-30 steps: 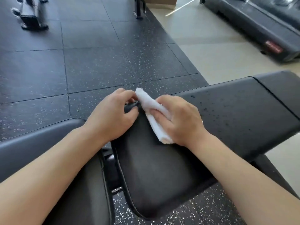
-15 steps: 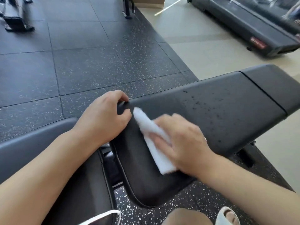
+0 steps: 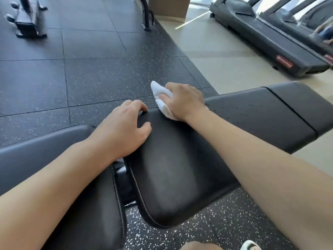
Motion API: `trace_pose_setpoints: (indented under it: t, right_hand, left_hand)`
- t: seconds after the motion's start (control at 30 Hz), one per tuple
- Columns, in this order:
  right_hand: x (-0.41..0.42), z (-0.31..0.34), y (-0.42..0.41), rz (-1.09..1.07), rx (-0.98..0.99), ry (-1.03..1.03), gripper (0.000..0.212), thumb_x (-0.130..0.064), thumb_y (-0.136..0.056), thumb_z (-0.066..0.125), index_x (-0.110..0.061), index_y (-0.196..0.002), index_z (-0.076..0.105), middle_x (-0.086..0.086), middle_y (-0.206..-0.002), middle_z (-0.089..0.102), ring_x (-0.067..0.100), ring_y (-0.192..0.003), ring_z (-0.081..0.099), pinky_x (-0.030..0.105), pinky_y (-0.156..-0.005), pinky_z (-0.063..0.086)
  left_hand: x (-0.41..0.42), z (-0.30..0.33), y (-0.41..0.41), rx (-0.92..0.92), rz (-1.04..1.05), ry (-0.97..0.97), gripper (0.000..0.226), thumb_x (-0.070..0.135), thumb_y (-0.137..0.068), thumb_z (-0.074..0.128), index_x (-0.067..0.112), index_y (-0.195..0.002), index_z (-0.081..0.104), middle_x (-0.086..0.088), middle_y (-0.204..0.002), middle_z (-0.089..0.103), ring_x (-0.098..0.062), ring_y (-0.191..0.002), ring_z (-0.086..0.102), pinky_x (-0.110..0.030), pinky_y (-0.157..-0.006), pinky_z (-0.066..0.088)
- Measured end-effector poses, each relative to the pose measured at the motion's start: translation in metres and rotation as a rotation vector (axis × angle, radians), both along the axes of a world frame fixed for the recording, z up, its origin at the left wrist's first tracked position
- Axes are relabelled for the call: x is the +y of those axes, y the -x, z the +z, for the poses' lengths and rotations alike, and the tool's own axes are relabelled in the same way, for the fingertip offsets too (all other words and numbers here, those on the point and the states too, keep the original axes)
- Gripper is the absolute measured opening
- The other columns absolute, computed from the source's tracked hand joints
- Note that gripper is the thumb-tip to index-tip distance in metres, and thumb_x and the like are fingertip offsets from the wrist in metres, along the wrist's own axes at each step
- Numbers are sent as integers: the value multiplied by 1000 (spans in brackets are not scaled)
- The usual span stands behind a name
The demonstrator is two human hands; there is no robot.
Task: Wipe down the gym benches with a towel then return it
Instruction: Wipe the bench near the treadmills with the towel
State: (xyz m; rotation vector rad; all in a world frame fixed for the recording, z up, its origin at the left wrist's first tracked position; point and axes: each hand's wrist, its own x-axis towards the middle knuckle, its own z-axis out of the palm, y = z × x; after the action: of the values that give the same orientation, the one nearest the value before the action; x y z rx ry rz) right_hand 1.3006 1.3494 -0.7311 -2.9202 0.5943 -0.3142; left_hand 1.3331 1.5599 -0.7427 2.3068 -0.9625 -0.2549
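Head view, from the near edge outward: a bare knee [image 3: 198,245] and a white shoe [image 3: 250,247] show at the bottom, over speckled floor [image 3: 108,73]. Just beyond lie two black pads, a seat [image 3: 54,154] on the left and the bench [image 3: 176,170] being wiped, with a gap of metal frame between them.

Left hand [image 3: 124,129] rests on the bench's near-left corner, fingers curled over the far edge and thumb on top, gripping the pad to steady it. Right hand [image 3: 183,101] sits further along at the far edge, fingers bent round a bunched white towel [image 3: 160,98] and pressing it to the pad; part of the towel sticks out past the fingers, over the edge.

To the right the bench carries scattered droplets [image 3: 255,109] not yet wiped, so the job looks only partly done. Farther off stand treadmills [image 3: 270,37] on tan flooring and other equipment [image 3: 28,20] on the mats.

Risks, as I judge them: the towel working at the very edge could slip off the pad and drop to the floor, dirtying it. Bunched so small, it may smear the droplets rather than lift them. The left fingers near the gap could get pinched if the pad shifts.
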Motion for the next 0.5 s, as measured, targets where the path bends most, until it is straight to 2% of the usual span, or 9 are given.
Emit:
trace_pose_setpoints:
  t: [0.1,0.17,0.23,0.3,0.37,0.43,0.5]
  right_hand:
    - [29,2,44,104,-88,9,25,-50,-99,49,-27,-89,50,-9,-73,47,23,-83,55,36,-67,40]
    - [54,5,99,205,-142,-24,25,-49,-99,51,-27,-88,48,-10,-76,47,20,-80,53,36,-65,43]
    - [63,7,144,317,-120,-24,28,-49,-99,50,-23,-96,60,-11,-81,51,16,-80,50,37,-66,46]
    - [54,8,159,451,-72,-29,31,-47,-101,49,-23,-106,67,-13,-89,58,15,-81,50,35,-68,46]
    - [35,10,144,560,-42,0,28,-45,-102,52,-22,-107,68,-11,-90,61,17,-80,53,30,-68,43]
    - [16,11,108,462,-111,44,18,-43,-98,60,-27,-107,60,-5,-81,61,23,-75,58,32,-65,42]
    - [-3,9,63,218,-172,64,18,-45,-95,58,-32,-103,48,-5,-70,54,28,-74,60,33,-62,39]
  left_hand:
    - [3,4,-4,-28,20,-13,31,29,-93,54,31,-124,60,7,-123,61,-19,-117,56,-37,-97,45]
    - [7,9,-7,-65,44,-30,27,31,-93,53,32,-118,63,7,-118,65,-21,-112,59,-40,-97,49]
    - [10,11,-9,-88,13,-43,24,37,-92,56,33,-114,63,7,-112,64,-22,-108,60,-44,-97,50]
    - [11,10,-9,-90,-28,-65,26,41,-91,57,35,-116,60,10,-113,60,-19,-108,58,-44,-97,50]
    - [12,10,-12,-79,-53,-65,28,43,-90,58,36,-117,59,12,-113,58,-17,-108,57,-42,-99,49]
    - [13,9,-18,-62,-83,-61,30,44,-88,60,37,-117,59,13,-113,58,-15,-107,57,-39,-100,47]
    - [15,9,-21,-52,-115,-80,33,50,-86,58,39,-117,57,14,-112,56,-14,-104,57,-36,-98,45]
